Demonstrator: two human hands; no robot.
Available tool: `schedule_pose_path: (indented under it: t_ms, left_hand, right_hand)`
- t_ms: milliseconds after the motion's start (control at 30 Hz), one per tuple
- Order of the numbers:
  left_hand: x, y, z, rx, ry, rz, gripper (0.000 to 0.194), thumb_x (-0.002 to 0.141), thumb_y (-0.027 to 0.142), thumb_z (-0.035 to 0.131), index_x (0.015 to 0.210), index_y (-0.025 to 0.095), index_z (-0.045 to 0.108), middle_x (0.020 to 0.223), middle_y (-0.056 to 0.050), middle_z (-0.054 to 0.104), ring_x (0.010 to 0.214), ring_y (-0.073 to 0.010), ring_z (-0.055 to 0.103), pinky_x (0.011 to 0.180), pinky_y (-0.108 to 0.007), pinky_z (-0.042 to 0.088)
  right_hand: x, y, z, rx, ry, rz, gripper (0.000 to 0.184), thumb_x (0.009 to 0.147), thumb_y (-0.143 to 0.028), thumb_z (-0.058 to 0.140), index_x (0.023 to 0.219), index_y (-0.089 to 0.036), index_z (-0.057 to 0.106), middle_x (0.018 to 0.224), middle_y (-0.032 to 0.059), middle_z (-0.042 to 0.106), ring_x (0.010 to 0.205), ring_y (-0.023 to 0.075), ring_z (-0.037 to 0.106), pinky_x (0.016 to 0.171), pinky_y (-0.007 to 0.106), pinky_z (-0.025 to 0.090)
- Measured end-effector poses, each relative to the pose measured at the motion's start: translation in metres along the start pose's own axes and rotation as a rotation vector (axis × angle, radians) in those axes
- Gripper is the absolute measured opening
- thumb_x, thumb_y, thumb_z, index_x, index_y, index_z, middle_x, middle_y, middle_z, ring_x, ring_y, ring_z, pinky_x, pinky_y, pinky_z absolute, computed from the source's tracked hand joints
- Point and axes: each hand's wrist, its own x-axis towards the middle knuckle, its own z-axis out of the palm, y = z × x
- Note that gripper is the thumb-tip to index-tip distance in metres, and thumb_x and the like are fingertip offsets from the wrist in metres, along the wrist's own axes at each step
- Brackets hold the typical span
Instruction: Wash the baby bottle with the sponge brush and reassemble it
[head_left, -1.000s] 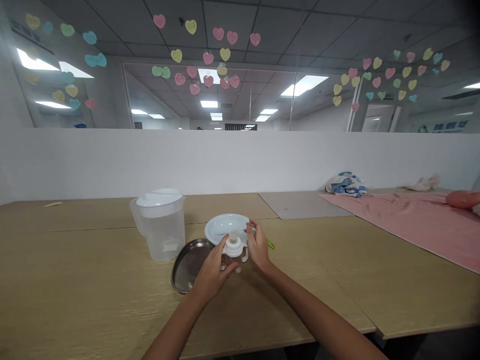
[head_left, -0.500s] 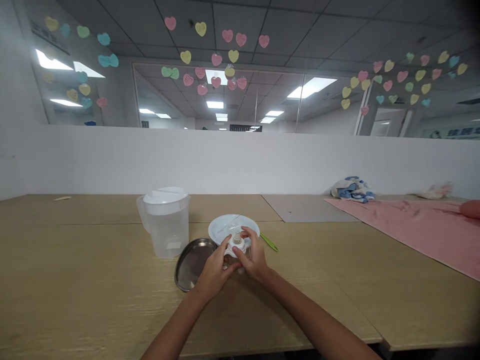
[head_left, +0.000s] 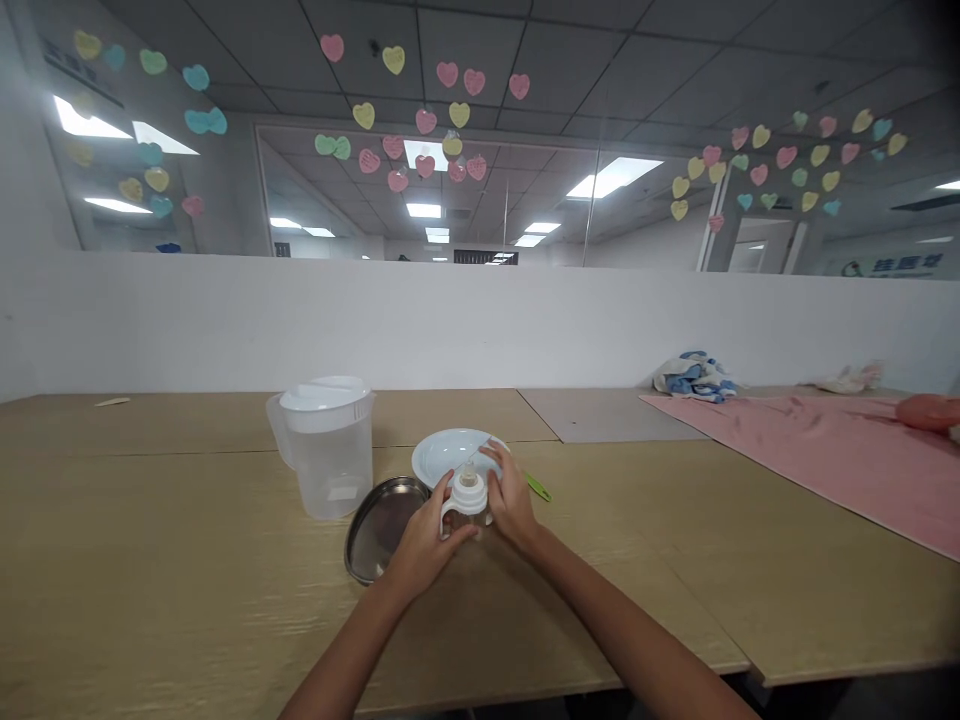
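The left hand point(head_left: 426, 537) and right hand point(head_left: 512, 499) curl around opposite sides of a baby bottle point(head_left: 467, 508) with a white collar and handles, out from the bench's point(head_left: 150, 540) front edge. A white plate point(head_left: 450, 455) lies just behind it, and an oval steel tray point(head_left: 381, 528) lies just left.

Ceiling panels point(head_left: 613, 177) light the scene brightly and evenly, shadows on the tabletop point(head_left: 165, 570) stay faint, frame edges bow and darken slightly.
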Motion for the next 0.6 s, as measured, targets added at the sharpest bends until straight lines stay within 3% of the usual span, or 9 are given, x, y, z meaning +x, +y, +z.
schedule_pose_path:
  t_ms: [67,133,400,500,600]
  left_hand:
    - [0.0,0.0,0.0,0.0,0.003,0.007,0.073,0.076,0.044,0.056,0.137,0.016,0.026,0.12,-0.012,0.055,0.105,-0.0233,0.052,0.091,-0.034,0.038]
    - [0.0,0.001,0.0,0.0,0.001,-0.001,0.073,0.076,0.044,0.056,0.137,0.016,0.026,0.12,-0.012,0.054,0.107,-0.0239,0.051,0.091,-0.035,0.037]
    - [0.0,-0.006,0.003,-0.014,-0.001,0.024,0.07,0.079,0.041,0.054,0.137,0.018,0.023,0.125,-0.012,0.05,0.104,-0.0221,0.052,0.087,-0.033,0.04]
    - [0.001,-0.006,0.003,-0.015,0.004,0.017,0.071,0.079,0.042,0.054,0.138,0.018,0.023,0.125,-0.012,0.05,0.103,-0.0217,0.053,0.087,-0.033,0.04]
    - [0.001,-0.005,0.003,-0.009,0.007,0.024,0.072,0.078,0.043,0.055,0.137,0.017,0.024,0.123,-0.011,0.052,0.103,-0.0215,0.052,0.088,-0.033,0.039]
  right_hand:
    - [0.002,0.007,-0.001,0.007,0.07,0.131,0.035,0.089,-0.027,0.033,0.121,-0.016,0.042,0.109,0.0105,0.06,0.104,0.0213,0.053,0.092,0.043,0.04]
    - [0.003,0.007,-0.004,0.041,0.091,0.15,0.033,0.089,-0.03,0.035,0.117,-0.017,0.045,0.105,0.0095,0.061,0.101,0.0205,0.055,0.091,0.041,0.04]
    - [-0.002,-0.02,-0.003,0.034,-0.123,-0.147,0.043,0.077,-0.035,0.052,0.116,-0.017,0.047,0.109,0.0116,0.057,0.102,0.0256,0.051,0.088,0.042,0.04]
    - [0.0,-0.015,-0.005,0.043,-0.094,-0.161,0.041,0.079,-0.03,0.044,0.118,-0.017,0.046,0.107,0.0105,0.058,0.1,0.0244,0.052,0.089,0.043,0.039]
    - [0.004,-0.007,-0.009,0.056,-0.028,-0.059,0.035,0.084,-0.028,0.039,0.115,-0.017,0.051,0.099,0.0084,0.062,0.095,0.0216,0.055,0.086,0.039,0.041]
